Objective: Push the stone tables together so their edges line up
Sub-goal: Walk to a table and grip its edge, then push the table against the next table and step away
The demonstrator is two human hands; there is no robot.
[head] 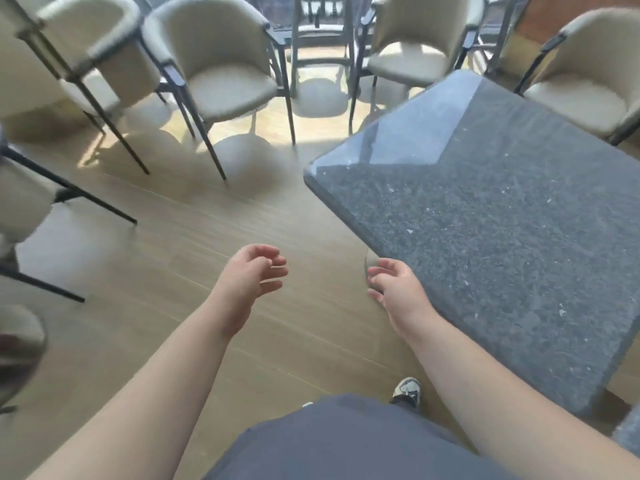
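A dark grey speckled stone table (485,220) fills the right half of the view, its near-left edge running diagonally from the upper middle to the lower right. A sliver of a second stone top (628,433) shows at the bottom right corner. My right hand (394,289) hovers with loosely curled fingers right beside the table's left edge, holding nothing; whether it touches the edge is unclear. My left hand (252,275) hangs over the wooden floor to the left, fingers relaxed and empty.
Several cream upholstered chairs with thin dark legs (221,74) stand around the far and left sides, one more (588,84) behind the table. Wooden floor (207,237) lies open between me and the chairs. My shoe (408,391) is near the table's lower edge.
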